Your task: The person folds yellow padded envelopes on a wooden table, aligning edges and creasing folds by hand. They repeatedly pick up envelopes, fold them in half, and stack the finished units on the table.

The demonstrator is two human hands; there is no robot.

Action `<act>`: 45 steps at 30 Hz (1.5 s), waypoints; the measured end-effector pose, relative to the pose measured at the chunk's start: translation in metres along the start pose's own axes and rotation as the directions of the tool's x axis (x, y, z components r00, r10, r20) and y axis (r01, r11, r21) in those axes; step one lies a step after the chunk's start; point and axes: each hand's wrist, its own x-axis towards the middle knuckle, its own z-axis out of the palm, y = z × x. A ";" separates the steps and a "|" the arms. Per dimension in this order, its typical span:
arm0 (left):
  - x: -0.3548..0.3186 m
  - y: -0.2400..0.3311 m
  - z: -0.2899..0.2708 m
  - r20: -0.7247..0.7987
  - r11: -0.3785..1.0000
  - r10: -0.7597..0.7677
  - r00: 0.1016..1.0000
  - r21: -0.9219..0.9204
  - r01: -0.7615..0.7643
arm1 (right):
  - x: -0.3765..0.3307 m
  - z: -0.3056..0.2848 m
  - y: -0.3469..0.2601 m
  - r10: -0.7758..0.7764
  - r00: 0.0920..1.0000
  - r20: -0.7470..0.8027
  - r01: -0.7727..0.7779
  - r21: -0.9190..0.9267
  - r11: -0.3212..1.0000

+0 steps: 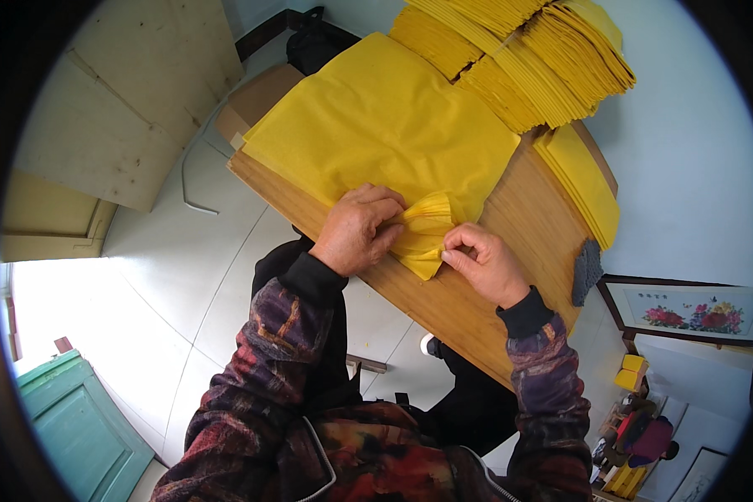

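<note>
A wide sheet of thin yellow material [351, 109] covers the far left part of the wooden table [531, 197]. At the near edge its corner is gathered into small pleats [422, 219]. My left hand [361, 230] is closed on the left side of the pleated part, fingers bent inward. With thumb and forefinger, my right hand [484, 261] pinches the lower right edge of the same pleats. Whether the pleated part is joined to the wide sheet or a separate piece lying on it, I cannot tell.
Thick stacks of folded yellow sheets [552, 63] stand at the back against the wall. More folded yellow sheets [581, 180] lie at the right, with a dark grey cloth [587, 272] by the table's edge. A framed flower picture [686, 311] leans at far right; a green cabinet door [84, 427] is lower left.
</note>
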 end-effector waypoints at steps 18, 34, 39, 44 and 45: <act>0.000 -0.002 0.001 0.005 1.000 0.007 1.000 -0.014 -0.007 | -0.012 0.008 -0.013 -0.093 0.955 -0.282 0.036 -0.201 0.979; 0.001 -0.002 0.004 -0.049 1.000 -0.015 0.999 0.004 0.015 | -0.008 0.017 0.000 -0.300 0.950 -0.086 0.252 -0.354 0.901; 0.000 -0.002 0.003 -0.020 1.000 -0.023 1.000 0.010 0.023 | -0.006 0.015 -0.005 -0.162 0.984 -0.071 0.142 -0.228 0.963; 0.001 -0.001 0.003 -0.030 0.999 -0.038 0.999 -0.003 0.038 | -0.007 0.017 -0.006 -0.091 0.993 -0.074 0.078 -0.171 0.982; 0.001 -0.001 0.003 -0.031 1.000 -0.030 0.999 0.003 0.030 | -0.008 0.018 -0.006 -0.091 0.993 -0.071 0.078 -0.172 0.982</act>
